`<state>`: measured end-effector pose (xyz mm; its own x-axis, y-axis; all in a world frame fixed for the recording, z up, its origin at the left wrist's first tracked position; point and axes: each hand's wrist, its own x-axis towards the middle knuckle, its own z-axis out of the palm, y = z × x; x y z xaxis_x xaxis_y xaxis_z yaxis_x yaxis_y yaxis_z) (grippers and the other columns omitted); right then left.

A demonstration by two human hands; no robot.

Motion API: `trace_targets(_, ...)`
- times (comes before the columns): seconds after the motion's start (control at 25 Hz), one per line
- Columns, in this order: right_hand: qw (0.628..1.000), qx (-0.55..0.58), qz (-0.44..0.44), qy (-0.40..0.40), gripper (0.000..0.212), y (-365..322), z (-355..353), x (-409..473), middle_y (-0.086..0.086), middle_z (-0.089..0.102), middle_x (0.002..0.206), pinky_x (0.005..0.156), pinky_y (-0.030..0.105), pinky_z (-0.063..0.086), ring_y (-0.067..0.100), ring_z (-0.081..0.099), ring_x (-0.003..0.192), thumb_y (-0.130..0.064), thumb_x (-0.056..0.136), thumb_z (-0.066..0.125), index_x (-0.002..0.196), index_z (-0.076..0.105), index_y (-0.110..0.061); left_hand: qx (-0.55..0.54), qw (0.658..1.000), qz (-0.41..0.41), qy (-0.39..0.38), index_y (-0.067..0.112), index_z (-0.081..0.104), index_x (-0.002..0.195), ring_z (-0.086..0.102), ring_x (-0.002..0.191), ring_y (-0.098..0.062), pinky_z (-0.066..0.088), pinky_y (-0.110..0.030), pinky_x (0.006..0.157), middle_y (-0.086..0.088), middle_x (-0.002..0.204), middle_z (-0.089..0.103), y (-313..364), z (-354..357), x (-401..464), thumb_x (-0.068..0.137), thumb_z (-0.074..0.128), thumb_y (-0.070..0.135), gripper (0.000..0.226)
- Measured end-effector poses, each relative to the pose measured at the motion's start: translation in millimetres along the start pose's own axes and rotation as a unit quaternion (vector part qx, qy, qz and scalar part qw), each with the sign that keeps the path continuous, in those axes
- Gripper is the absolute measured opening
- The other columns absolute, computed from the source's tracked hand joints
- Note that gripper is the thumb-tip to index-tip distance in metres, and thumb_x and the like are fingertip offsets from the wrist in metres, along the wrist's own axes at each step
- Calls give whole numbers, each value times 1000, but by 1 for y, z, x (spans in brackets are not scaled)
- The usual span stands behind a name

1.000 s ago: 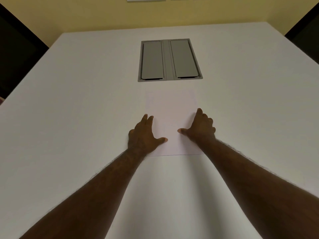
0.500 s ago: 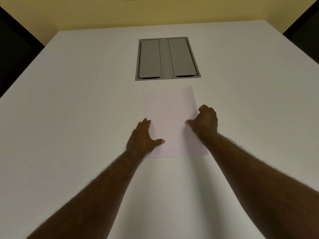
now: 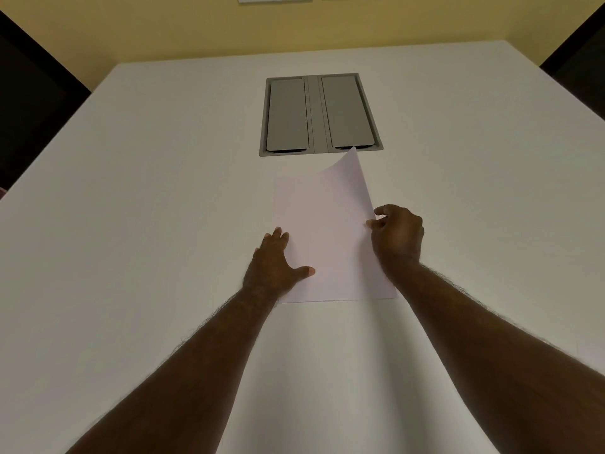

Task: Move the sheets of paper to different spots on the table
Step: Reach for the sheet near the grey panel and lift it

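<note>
Sheet [image 3: 327, 231] right edge now lifted, right hand [image 3: 397, 235] fingers pinching it, left hand [image 3: 275, 265] fingers spread flat on it

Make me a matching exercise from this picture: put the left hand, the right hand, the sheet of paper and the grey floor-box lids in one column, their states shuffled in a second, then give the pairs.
1. left hand
2. right hand
3. sheet of paper
4. grey lids

A. far right corner curled up off the table
B. pinches the paper's right edge
C. closed, set flush in the tabletop
D. lies flat on the paper's left edge

Pairs: 1-D, 2-B, 3-A, 4-C
</note>
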<state>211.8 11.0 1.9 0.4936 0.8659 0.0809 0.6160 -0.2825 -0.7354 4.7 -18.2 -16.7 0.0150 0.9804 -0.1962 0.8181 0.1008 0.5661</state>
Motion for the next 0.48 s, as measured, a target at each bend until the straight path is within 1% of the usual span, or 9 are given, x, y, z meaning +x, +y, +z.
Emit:
trace_targets(0.12, 1000, 5, -8, -7, 31, 4, 3, -4, 7, 76, 94, 78, 26, 46, 27, 66, 95, -5, 88, 58, 114, 69, -17, 0, 1000, 2, 0, 14, 21, 152, 6, 150, -15, 11, -36, 121, 2, 163, 11, 0, -1, -1, 78, 73, 45, 96)
trace_targets(0.2, 1000, -12, -27, -9, 31, 7, 5, -4, 9, 75, 101, 84, 32, 50, 31, 66, 99, -6, 90, 56, 117, 68, -17, -3, 1000, 2, 0, 14, 21, 152, 6, 150, -15, 11, -36, 121, 2, 163, 11, -1, -1, -1, 78, 73, 45, 95)
trace_targets(0.28, 998, -40, -51, -6, 29, 9, 6, -4, 11, 73, 108, 87, 36, 51, 34, 65, 101, -9, 92, 56, 118, 68, -17, -7, 1000, 1, -1, 14, 22, 151, 6, 150, -15, 11, -37, 121, 2, 163, 12, 0, 0, -1, 78, 74, 45, 96)
trace_targets(0.32, 997, -50, -62, 1, 27, 10, 7, -6, 10, 72, 111, 86, 37, 50, 34, 65, 102, -11, 93, 57, 116, 68, -17, -8, 1000, 1, -1, 14, 22, 151, 7, 150, -15, 10, -36, 121, 2, 163, 12, 0, 0, -1, 78, 74, 45, 96)
trace_targets(0.4, 995, -60, -78, 28, 20, 11, 9, -10, 6, 66, 116, 79, 32, 46, 31, 63, 103, -12, 91, 61, 109, 70, -17, -6, 1000, -1, 0, 14, 22, 151, 7, 150, -15, 11, -36, 121, 2, 163, 12, -1, 0, 0, 77, 74, 46, 95)
trace_targets(0.48, 996, -35, -69, 41, 13, 15, 11, -11, 5, 63, 112, 73, 28, 40, 26, 61, 99, -11, 90, 62, 98, 71, -15, -8, 1000, 0, 3, 15, 22, 151, 7, 150, -15, 11, -36, 121, 2, 163, 12, -2, 0, 0, 77, 74, 46, 95)
